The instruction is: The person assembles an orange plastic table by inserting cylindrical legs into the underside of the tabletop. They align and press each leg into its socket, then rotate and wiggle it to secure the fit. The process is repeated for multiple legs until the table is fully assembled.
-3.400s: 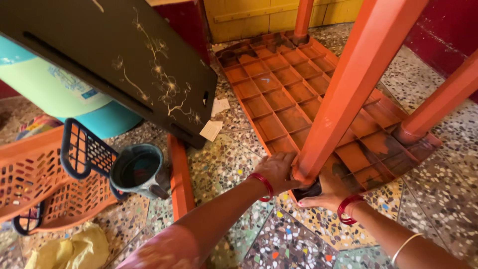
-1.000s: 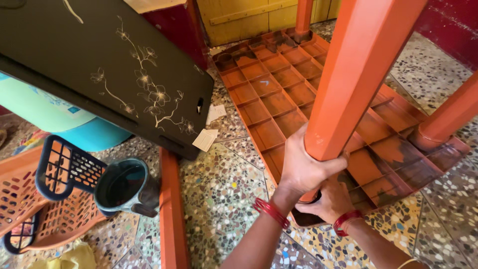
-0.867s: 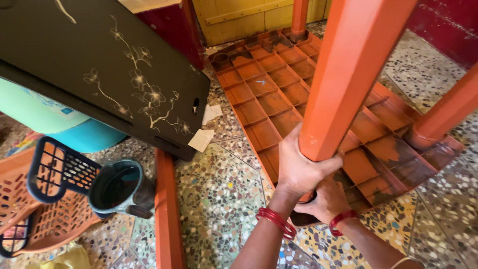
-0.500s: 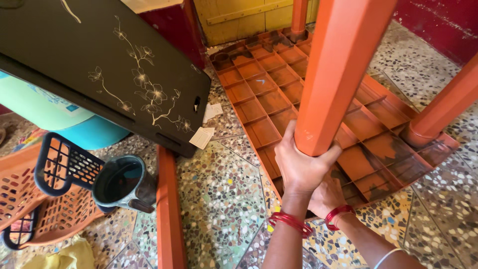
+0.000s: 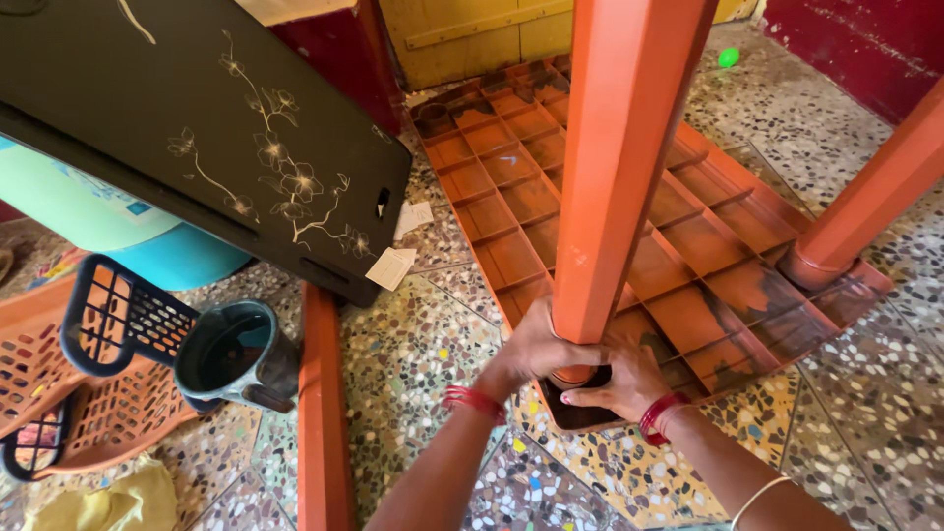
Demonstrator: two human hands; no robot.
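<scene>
An upturned orange plastic table [image 5: 708, 246] lies on the speckled floor [image 5: 413, 344], its ribbed underside up and its far end cut off by the frame. A dark floral panel [image 5: 226, 138] hides part of a turquoise tub [image 5: 147, 246]. The orange table leg [image 5: 619, 177] stands at the table's near corner; both hands clasp its foot, left hand [image 5: 536, 349] wrapped around, right hand [image 5: 619, 379] pressed beside. The socket beneath is hidden.

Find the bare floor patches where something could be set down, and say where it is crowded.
Free: floor between the loose orange leg and upturned table; also right of the table. Crowded: left, around baskets, mug, dark panel, and where both hands meet.
</scene>
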